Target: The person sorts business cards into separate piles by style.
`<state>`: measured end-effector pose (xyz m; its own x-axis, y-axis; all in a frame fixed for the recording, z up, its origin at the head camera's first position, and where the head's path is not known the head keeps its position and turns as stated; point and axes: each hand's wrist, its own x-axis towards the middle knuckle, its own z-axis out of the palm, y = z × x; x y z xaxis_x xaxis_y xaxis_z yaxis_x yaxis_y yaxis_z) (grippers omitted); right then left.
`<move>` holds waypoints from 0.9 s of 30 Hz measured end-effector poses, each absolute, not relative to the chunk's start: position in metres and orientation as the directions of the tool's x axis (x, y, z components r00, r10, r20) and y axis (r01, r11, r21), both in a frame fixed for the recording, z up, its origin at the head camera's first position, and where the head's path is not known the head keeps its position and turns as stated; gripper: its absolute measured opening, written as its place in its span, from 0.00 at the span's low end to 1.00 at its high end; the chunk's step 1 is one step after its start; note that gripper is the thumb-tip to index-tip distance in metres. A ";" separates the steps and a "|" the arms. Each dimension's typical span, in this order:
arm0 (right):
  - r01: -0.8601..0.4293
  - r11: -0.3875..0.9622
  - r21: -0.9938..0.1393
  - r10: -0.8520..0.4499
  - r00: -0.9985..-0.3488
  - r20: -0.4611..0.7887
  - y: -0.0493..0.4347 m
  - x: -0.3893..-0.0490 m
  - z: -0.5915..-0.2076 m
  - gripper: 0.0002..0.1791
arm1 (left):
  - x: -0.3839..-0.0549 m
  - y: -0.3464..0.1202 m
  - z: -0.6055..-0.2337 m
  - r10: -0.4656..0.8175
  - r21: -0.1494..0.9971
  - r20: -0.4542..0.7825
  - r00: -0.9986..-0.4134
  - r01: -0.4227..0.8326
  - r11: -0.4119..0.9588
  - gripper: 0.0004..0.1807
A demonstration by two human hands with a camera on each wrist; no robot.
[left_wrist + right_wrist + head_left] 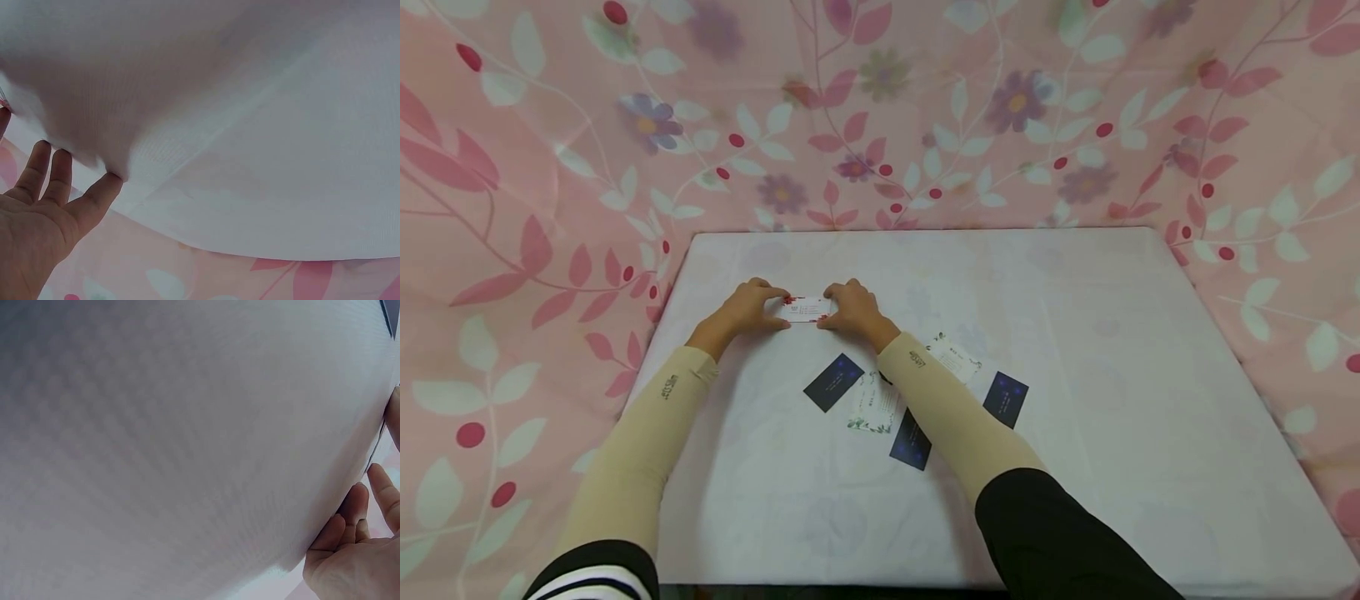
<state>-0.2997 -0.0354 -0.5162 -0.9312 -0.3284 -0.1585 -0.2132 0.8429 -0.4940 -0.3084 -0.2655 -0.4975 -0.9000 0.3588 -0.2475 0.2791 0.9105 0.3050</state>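
Note:
A white business card with red floral corners [806, 309] is between the two hands at the table's back left. My left hand [747, 310] holds its left end, index finger at the far corner and thumb at the near one. The right end is held the same way by my right hand [856, 312]. In the left wrist view, the other fingers [94, 197] of the left hand touch the white cloth. At the right edge of the right wrist view, the fingers [354, 503] of the right hand rest on the cloth, beside a thin card edge.
Near the right forearm lie dark blue cards [833, 382] and white cards with green leaves [874, 408]; the forearm partly covers some. One dark blue card [1006, 398] lies right of it. The white-covered table [1135, 467] meets a pink floral curtain [925, 108] behind.

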 end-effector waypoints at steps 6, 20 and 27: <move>-0.204 0.841 -0.502 -0.319 -0.935 -0.155 -0.035 -0.300 -0.515 0.36 | -0.308 -0.265 -0.496 0.377 0.296 -0.238 -0.895 0.303 0.906 0.36; -0.205 0.829 -0.520 -0.325 -0.934 -0.149 -0.034 -0.298 -0.511 0.36 | -0.306 -0.265 -0.493 0.357 0.295 -0.261 -0.897 0.278 0.914 0.37; -0.175 0.831 -0.529 -0.310 -0.934 -0.178 -0.033 -0.299 -0.513 0.41 | -0.308 -0.264 -0.497 0.351 0.304 -0.266 -0.898 0.268 0.914 0.40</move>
